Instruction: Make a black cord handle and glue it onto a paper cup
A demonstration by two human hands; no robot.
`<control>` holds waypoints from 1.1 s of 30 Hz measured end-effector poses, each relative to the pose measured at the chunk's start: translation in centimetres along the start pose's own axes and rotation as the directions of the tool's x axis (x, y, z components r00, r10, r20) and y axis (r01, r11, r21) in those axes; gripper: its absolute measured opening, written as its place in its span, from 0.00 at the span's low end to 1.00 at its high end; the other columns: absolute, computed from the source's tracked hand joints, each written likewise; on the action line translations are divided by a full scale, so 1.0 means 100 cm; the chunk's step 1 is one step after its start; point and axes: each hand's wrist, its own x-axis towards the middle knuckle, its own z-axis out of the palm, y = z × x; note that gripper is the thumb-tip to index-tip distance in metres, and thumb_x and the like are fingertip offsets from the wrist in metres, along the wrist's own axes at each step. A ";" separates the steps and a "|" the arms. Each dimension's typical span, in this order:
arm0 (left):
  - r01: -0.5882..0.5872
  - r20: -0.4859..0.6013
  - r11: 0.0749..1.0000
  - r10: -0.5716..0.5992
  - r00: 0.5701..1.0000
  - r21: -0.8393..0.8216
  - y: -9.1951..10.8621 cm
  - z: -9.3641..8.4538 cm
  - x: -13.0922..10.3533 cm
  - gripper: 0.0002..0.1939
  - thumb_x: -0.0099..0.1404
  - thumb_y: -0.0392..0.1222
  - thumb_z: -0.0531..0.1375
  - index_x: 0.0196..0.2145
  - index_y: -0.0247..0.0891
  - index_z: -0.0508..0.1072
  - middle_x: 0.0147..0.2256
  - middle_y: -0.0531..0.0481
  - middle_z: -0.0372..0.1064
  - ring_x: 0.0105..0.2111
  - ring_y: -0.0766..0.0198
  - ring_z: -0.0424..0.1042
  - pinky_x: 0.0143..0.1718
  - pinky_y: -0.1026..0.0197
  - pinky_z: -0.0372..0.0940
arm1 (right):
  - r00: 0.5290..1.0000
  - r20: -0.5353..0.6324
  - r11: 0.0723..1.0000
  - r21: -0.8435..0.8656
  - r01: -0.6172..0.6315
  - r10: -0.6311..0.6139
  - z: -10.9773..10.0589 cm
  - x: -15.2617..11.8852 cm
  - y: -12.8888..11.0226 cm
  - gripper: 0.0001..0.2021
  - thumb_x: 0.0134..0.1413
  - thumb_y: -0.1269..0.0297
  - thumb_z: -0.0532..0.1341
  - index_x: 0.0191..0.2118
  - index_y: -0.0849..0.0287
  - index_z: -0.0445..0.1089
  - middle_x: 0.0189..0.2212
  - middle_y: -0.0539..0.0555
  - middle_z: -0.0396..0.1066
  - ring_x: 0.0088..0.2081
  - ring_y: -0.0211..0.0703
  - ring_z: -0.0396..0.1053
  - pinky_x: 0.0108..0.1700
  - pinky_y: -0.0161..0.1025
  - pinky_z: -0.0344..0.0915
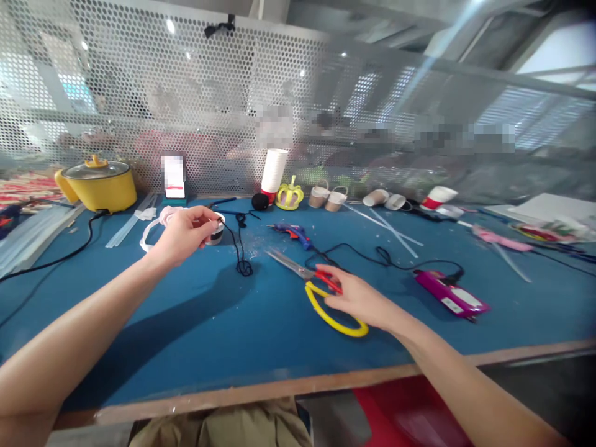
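Observation:
My left hand (184, 234) pinches a thin black cord (238, 245) between thumb and fingertips. The cord hangs down to the right and ends in a tangled loop on the blue table. Just beyond that hand sits a small white cup with a dark band (216, 233), partly hidden by the fingers. With my right hand (356, 297) I grip the scissors (298, 268) by their red handle, while the larger yellow handle loops below. Their blades point to the far left, toward a blue glue gun (293, 234) lying on the table.
A yellow electric pot (100, 186) stands at the back left, near a phone on a stand (175, 177). Along the back are stacked paper cups (274, 171), a yellow crown-like piece (289, 194) and small cup baskets (336, 198). A purple power strip (449, 295) lies right.

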 end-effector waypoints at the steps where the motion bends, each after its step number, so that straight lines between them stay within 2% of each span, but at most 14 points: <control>1: 0.004 -0.017 1.000 -0.004 1.000 0.006 -0.001 0.001 0.001 0.05 0.49 0.38 0.60 0.26 0.35 0.69 0.13 0.57 0.60 0.13 0.71 0.59 0.14 0.68 0.52 | 0.999 0.033 0.980 0.200 -0.018 0.011 0.001 -0.004 -0.003 0.28 0.43 0.67 0.59 0.54 0.60 0.57 0.36 0.57 0.67 0.33 0.41 0.66 0.31 0.35 0.60; 3: 0.015 -0.051 0.999 -0.013 0.999 0.040 0.000 0.002 0.002 0.04 0.49 0.37 0.60 0.25 0.36 0.69 0.13 0.57 0.60 0.13 0.71 0.59 0.14 0.67 0.53 | 0.991 0.134 0.854 0.513 -0.089 0.022 0.002 -0.011 -0.010 0.25 0.46 0.63 0.60 0.52 0.57 0.57 0.28 0.51 0.65 0.22 0.34 0.60 0.22 0.32 0.56; 6: 0.007 -0.090 0.992 0.004 0.996 0.126 0.000 0.004 0.003 0.03 0.49 0.36 0.59 0.25 0.36 0.69 0.14 0.57 0.61 0.13 0.71 0.59 0.15 0.66 0.52 | 0.969 0.237 0.644 0.752 -0.140 -0.065 0.002 -0.015 -0.025 0.21 0.44 0.56 0.62 0.45 0.55 0.61 0.20 0.44 0.57 0.15 0.27 0.46 0.15 0.29 0.42; 9: -0.049 -0.110 0.980 0.071 0.991 0.193 -0.002 0.007 0.005 0.03 0.50 0.36 0.58 0.26 0.35 0.69 0.15 0.56 0.62 0.14 0.70 0.59 0.17 0.66 0.53 | 0.949 0.234 0.451 0.885 -0.119 -0.209 0.007 -0.012 -0.041 0.23 0.42 0.49 0.62 0.43 0.54 0.62 0.21 0.45 0.59 0.16 0.28 0.50 0.16 0.29 0.44; 12: -0.112 -0.136 0.961 0.149 0.979 0.251 -0.005 0.009 0.011 0.05 0.51 0.37 0.57 0.27 0.35 0.70 0.19 0.53 0.65 0.18 0.67 0.63 0.21 0.64 0.57 | 0.926 0.244 0.328 0.934 -0.144 -0.289 0.022 -0.007 -0.056 0.32 0.36 0.41 0.62 0.46 0.54 0.60 0.24 0.48 0.64 0.20 0.31 0.57 0.21 0.31 0.52; 16: -0.211 -0.149 0.884 0.295 0.944 0.416 -0.004 0.009 0.021 0.06 0.52 0.36 0.55 0.28 0.34 0.71 0.25 0.49 0.68 0.25 0.64 0.67 0.26 0.63 0.60 | 0.888 0.262 0.241 0.954 -0.178 -0.378 0.048 -0.005 -0.075 0.38 0.27 0.39 0.64 0.45 0.58 0.60 0.26 0.51 0.67 0.24 0.36 0.63 0.25 0.33 0.56; 19: -0.258 -0.136 0.774 0.403 0.905 0.577 -0.002 0.005 0.029 0.08 0.54 0.34 0.53 0.28 0.33 0.72 0.26 0.47 0.68 0.26 0.63 0.67 0.28 0.62 0.60 | 0.866 0.260 0.220 0.959 -0.179 -0.428 0.058 -0.007 -0.086 0.39 0.28 0.38 0.63 0.46 0.59 0.59 0.30 0.54 0.69 0.31 0.42 0.67 0.30 0.36 0.60; 22: -0.282 -0.118 0.673 0.484 0.867 0.684 0.000 0.005 0.031 0.09 0.55 0.33 0.52 0.28 0.33 0.72 0.26 0.47 0.67 0.26 0.63 0.66 0.30 0.61 0.60 | 0.858 0.307 0.223 0.947 -0.233 -0.411 0.063 -0.008 -0.094 0.36 0.33 0.37 0.60 0.44 0.60 0.60 0.28 0.55 0.69 0.30 0.42 0.68 0.30 0.36 0.60; 27: -0.271 -0.103 0.592 0.520 0.848 0.759 0.005 0.013 0.026 0.11 0.58 0.34 0.50 0.31 0.33 0.72 0.29 0.46 0.68 0.27 0.62 0.67 0.30 0.61 0.61 | 0.868 0.355 0.186 0.933 -0.308 -0.346 0.073 -0.008 -0.104 0.29 0.40 0.39 0.58 0.41 0.59 0.60 0.24 0.51 0.67 0.25 0.38 0.65 0.26 0.34 0.58; 33: -0.243 -0.096 0.540 0.525 0.846 0.806 0.002 0.016 0.023 0.11 0.59 0.34 0.50 0.33 0.34 0.72 0.31 0.45 0.69 0.29 0.60 0.68 0.29 0.62 0.60 | 0.893 0.323 0.149 0.945 -0.290 -0.314 0.074 -0.012 -0.111 0.29 0.38 0.41 0.61 0.40 0.58 0.60 0.23 0.51 0.66 0.25 0.38 0.64 0.25 0.33 0.57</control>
